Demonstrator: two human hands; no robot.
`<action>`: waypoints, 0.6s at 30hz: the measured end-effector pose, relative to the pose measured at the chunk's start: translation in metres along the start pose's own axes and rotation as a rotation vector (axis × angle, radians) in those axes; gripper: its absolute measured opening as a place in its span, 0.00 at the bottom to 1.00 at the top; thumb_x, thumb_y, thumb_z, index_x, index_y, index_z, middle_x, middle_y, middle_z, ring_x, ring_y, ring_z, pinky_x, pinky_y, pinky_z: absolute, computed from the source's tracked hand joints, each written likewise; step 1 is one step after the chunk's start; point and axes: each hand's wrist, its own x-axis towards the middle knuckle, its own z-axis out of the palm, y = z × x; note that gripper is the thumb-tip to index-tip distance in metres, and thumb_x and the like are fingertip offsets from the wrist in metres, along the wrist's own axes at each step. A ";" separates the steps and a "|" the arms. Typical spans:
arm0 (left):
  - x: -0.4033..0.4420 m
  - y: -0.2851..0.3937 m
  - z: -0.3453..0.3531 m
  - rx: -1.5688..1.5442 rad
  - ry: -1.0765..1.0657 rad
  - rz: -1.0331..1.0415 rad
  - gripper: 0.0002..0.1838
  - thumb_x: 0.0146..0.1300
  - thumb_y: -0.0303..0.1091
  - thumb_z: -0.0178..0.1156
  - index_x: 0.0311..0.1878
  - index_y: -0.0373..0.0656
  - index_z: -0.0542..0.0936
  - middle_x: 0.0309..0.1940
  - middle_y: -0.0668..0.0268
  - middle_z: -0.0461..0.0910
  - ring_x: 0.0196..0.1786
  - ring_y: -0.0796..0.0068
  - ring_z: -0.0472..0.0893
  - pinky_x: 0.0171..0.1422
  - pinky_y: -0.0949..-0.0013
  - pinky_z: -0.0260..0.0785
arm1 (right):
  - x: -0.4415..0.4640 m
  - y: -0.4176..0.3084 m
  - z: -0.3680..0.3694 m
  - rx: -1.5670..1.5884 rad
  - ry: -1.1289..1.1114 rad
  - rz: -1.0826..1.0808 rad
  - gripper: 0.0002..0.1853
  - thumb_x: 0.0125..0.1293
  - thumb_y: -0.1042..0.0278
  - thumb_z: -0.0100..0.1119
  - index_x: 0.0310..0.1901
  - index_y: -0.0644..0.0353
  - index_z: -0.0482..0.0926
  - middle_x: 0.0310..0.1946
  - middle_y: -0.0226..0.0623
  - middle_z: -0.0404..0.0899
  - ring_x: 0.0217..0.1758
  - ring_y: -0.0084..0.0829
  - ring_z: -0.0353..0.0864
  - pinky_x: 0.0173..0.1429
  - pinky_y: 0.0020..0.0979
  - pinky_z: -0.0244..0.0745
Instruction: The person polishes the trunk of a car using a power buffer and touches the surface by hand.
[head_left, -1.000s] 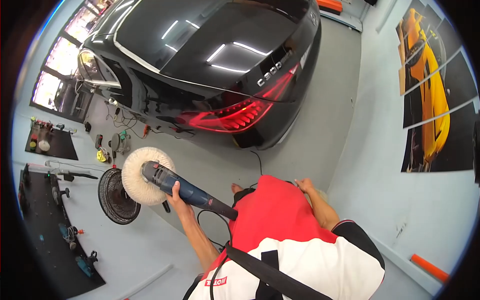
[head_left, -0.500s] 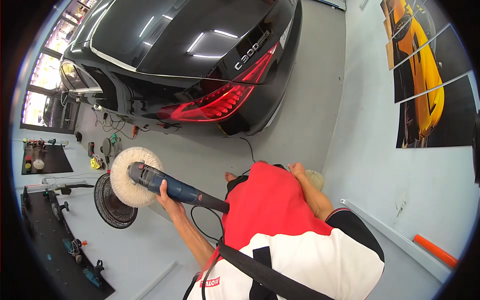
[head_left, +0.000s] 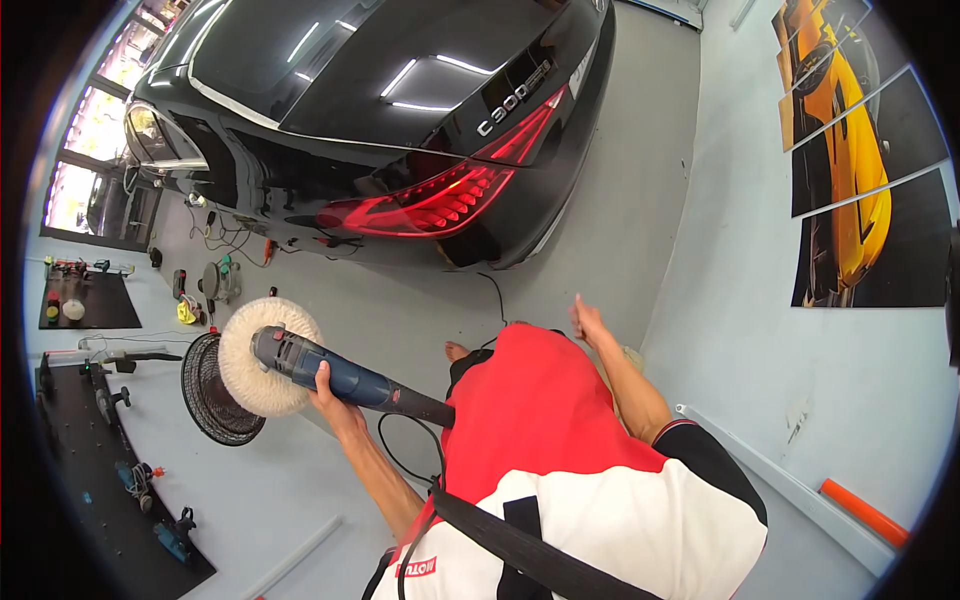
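Note:
My left hand (head_left: 335, 402) is wrapped around the blue and black body of a rotary polisher (head_left: 345, 378). The polisher's round, cream wool pad (head_left: 240, 365) faces away to the left, and its rear end reaches my red apron. A black cord loops down beside my left forearm. My right hand (head_left: 588, 322) is in the air to the right of the apron, fingers stretched out and nothing in them. Beyond both hands stands a black car (head_left: 400, 140), with its red tail light (head_left: 440, 205) nearest to me; the polisher is apart from it.
A black fan (head_left: 222, 400) stands behind the wool pad. Cables and a corded lamp-like device (head_left: 220, 282) lie on the floor left of the car. Tools hang on a dark wall board (head_left: 100, 470). A pale wall with car pictures (head_left: 860, 190) runs along the right.
My right hand has risen a little and moved left, with its fingers straightening from a curl. The polisher stays in my left hand, nearly in place. The view has shifted slightly.

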 end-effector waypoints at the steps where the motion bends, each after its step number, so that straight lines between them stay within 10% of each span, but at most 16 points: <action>1: -0.001 0.000 -0.001 0.004 -0.001 -0.008 0.32 0.63 0.42 0.68 0.65 0.35 0.69 0.48 0.56 0.78 0.47 0.63 0.83 0.54 0.60 0.80 | -0.014 -0.029 0.015 0.126 -0.101 0.014 0.33 0.73 0.28 0.50 0.47 0.58 0.78 0.20 0.22 0.62 0.17 0.19 0.55 0.20 0.27 0.52; 6: -0.001 0.002 0.002 0.028 0.001 -0.012 0.32 0.64 0.44 0.67 0.64 0.34 0.70 0.46 0.54 0.80 0.46 0.62 0.83 0.53 0.60 0.80 | -0.116 -0.164 0.094 0.640 -0.794 -0.054 0.43 0.73 0.20 0.34 0.54 0.58 0.77 0.28 0.26 0.64 0.25 0.23 0.59 0.39 0.31 0.65; 18: -0.006 0.003 0.003 0.016 0.004 -0.030 0.31 0.65 0.45 0.66 0.62 0.33 0.72 0.46 0.54 0.81 0.45 0.63 0.83 0.51 0.61 0.80 | -0.205 -0.215 0.161 0.672 -1.069 -0.115 0.43 0.73 0.20 0.27 0.55 0.55 0.78 0.38 0.32 0.73 0.43 0.34 0.71 0.58 0.43 0.68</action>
